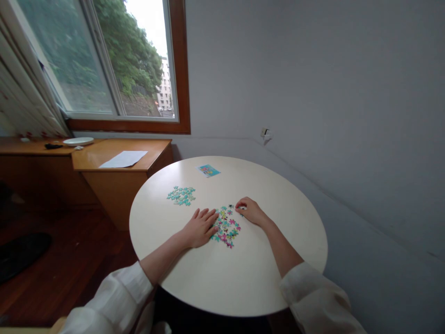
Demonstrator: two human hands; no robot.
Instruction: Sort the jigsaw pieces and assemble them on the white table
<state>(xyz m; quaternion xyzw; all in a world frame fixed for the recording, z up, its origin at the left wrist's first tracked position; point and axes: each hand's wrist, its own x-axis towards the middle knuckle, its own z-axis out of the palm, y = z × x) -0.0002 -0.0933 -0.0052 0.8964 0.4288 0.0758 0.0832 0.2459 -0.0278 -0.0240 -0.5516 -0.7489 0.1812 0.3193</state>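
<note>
A patch of joined colourful puzzle pieces (226, 227) lies near the middle of the round cream table (222, 273). My left hand (200, 227) rests flat beside it, fingers stretched out and touching its left edge. At the patch's upper right corner, my right hand (249, 210) is curled with its fingertips pinched on a small puzzle piece. A second cluster of teal pieces (181, 195) lies farther back on the left. A small colourful picture card (209, 170) sits at the far side of the table.
A wooden cabinet (118, 178) with a sheet of paper (124, 159) stands left of the table under the window (104, 60). A white plate (78, 141) sits on the counter farther left. Grey walls close in behind and to the right.
</note>
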